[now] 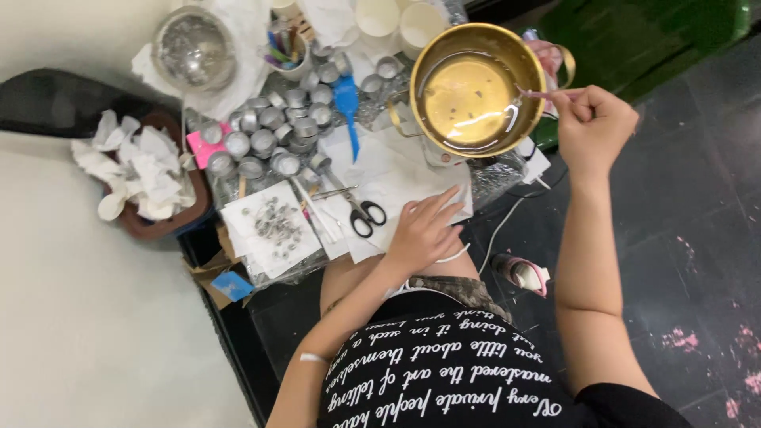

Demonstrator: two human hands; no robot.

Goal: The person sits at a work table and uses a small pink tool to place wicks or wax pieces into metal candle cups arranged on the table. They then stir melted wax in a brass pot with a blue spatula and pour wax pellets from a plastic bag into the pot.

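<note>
Head view: right hand (593,127) pinches a thin stick (539,94) dipped into the brass pot (473,87) at the desk's far right. Left hand (424,230), released, rests flat on white paper (388,170) beside scissors (358,208).

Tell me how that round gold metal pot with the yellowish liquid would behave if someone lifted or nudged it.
The round gold metal pot holds a pool of yellowish liquid, so it is probably heavy for its size and would slosh if tilted. It seems to sit raised on a small base, so a sideways push might tip it. The right hand holds a thin stick in the liquid; the left hand rests on white paper.
</note>
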